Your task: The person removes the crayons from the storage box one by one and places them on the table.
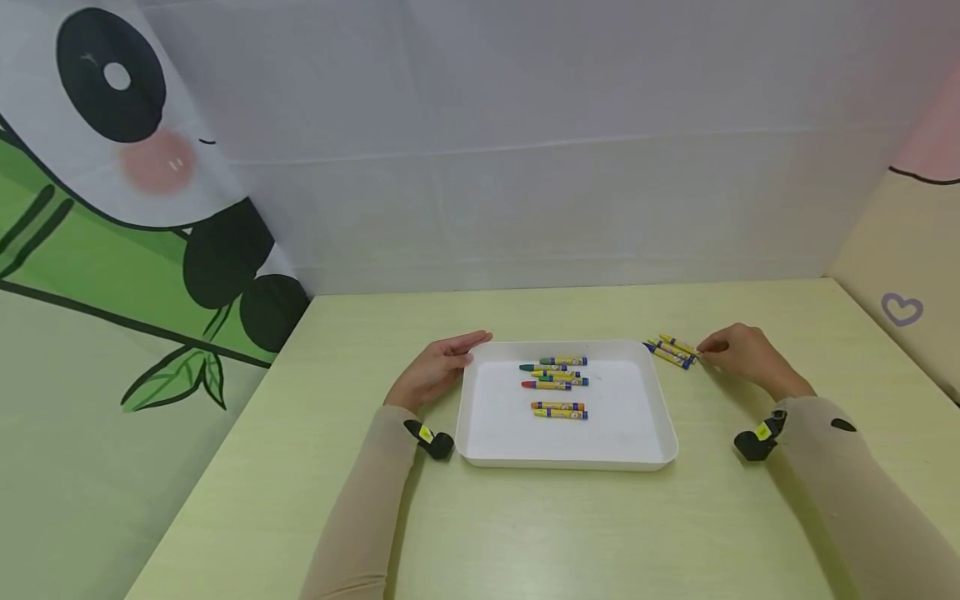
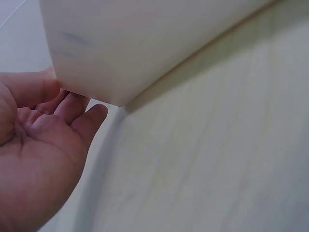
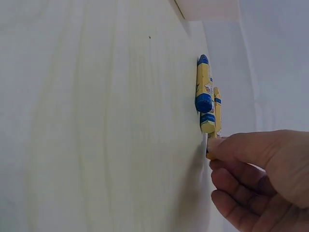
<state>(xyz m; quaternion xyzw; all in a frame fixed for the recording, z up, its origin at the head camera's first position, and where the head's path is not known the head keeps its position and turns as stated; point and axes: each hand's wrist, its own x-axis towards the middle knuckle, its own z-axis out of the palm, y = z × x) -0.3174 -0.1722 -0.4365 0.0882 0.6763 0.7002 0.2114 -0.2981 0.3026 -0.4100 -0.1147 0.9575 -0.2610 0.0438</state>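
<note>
A white tray (image 1: 562, 446) lies on the table with several paper-wrapped crayons (image 1: 555, 386) in it, in green, red, orange and yellow tones. My left hand (image 1: 435, 371) holds the tray's far left corner, thumb at the side wall and fingers reaching along the back. In the left wrist view, the tray wall (image 2: 111, 53) hides part of those fingers. Beyond the tray's right side, my right hand (image 1: 746, 358) pinches the end of a yellow crayon (image 3: 218, 116) between thumb and index finger. Beside it are a blue crayon (image 3: 204, 84) and another yellow crayon (image 3: 208, 126).
The pale wooden table (image 1: 540, 533) meets a white cloth backdrop (image 1: 555, 208) behind the tray. A printed cartoon panel (image 1: 112, 233) stands on the left, and a beige panel (image 1: 915, 258) borders the right. Small black wrist cameras sit on both sleeves.
</note>
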